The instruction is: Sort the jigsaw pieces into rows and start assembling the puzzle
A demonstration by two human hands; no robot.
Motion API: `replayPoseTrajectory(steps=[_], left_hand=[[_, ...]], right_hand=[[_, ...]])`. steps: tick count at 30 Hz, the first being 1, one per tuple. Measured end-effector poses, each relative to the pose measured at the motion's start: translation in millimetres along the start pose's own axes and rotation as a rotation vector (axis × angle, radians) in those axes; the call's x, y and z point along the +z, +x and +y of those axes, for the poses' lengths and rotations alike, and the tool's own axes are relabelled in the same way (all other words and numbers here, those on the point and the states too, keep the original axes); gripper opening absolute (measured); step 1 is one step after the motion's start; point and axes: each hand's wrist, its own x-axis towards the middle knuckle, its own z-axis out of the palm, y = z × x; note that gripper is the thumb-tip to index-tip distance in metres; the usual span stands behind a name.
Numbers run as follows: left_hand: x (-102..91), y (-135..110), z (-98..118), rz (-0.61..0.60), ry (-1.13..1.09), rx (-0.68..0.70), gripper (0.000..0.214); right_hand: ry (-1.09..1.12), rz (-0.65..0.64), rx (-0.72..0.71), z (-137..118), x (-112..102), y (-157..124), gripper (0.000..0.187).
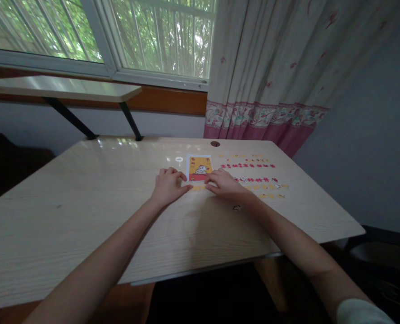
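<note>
A short row of joined yellow jigsaw puzzle pieces (198, 188) lies on the table just below a picture card. My left hand (168, 185) has its thumb at the row's left end, with the fingers curled above. At the right end, the thumb and finger of my right hand (224, 183) press in on the same row. The picture card (200, 170) shows a white animal on yellow and red ground and lies flat between my hands. Red puzzle pieces (254, 180) and yellow puzzle pieces (265, 186) lie in rows beyond my right hand, which hides part of them.
Farther back on the right are a red row of pieces (249, 166) and scattered yellow pieces (240, 155). A loose dark-and-white piece (238, 208) sits under my right forearm. The wooden table (85, 211) has a raised shelf (68, 86) at back left and a cable hole (215, 144).
</note>
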Motion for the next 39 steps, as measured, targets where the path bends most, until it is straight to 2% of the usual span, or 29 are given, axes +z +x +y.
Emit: replayPoseTrajectory(steps=[5, 17, 29, 34, 39], left_hand=[[-2.5, -1.7, 2.4, 0.022, 0.001, 0.011, 0.040], [-6.7, -1.9, -2.4, -0.024, 0.016, 0.002, 0.037], [-7.3, -2.4, -0.1, -0.019, 0.009, 0.009, 0.038], [-11.8, -1.8, -6.1, 0.031, 0.011, -0.002, 0.037], [-14.9, -0.9, -13.1, -0.008, 0.022, -0.005, 0.036]], right_hand=[[0.046, -0.031, 0.045, 8.4, 5.2, -2.2, 0.017], [0.084, -0.064, 0.114, -2.8, -0.6, -4.8, 0.016], [0.059, -0.030, 0.052, 4.5, 4.8, -3.2, 0.017], [0.054, -0.017, 0.024, 4.3, 5.0, -3.0, 0.016], [0.036, 0.005, 0.015, 2.5, 2.4, -5.1, 0.021]])
